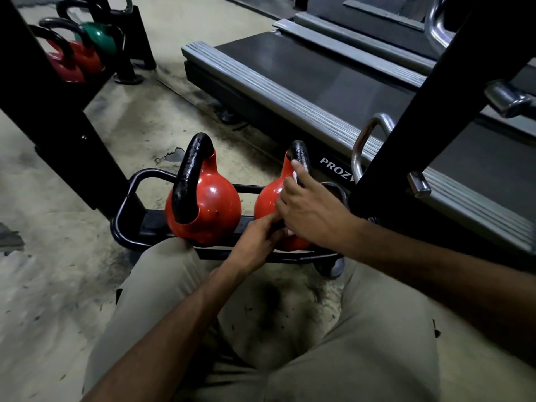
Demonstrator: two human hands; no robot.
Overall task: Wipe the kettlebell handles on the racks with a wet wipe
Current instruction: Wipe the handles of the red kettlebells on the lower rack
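Two red kettlebells with black handles stand on the low black rack (pixel 124 198) in front of my knees. The left kettlebell (pixel 211 204) stands free and untouched. My right hand (pixel 310 207) is wrapped round the black handle of the right kettlebell (pixel 268 195), with a bit of white wet wipe (pixel 294 177) showing under its thumb. My left hand (pixel 258 242) grips the near base of that same handle, its fingers partly hidden under my right hand.
A treadmill deck (pixel 319 79) lies just behind the rack. A black rack upright (pixel 429 111) with chrome handles rises at the right. At the far left another rack holds red kettlebells (pixel 78 59) and a green kettlebell (pixel 100 36). My knees flank the rack's front rail.
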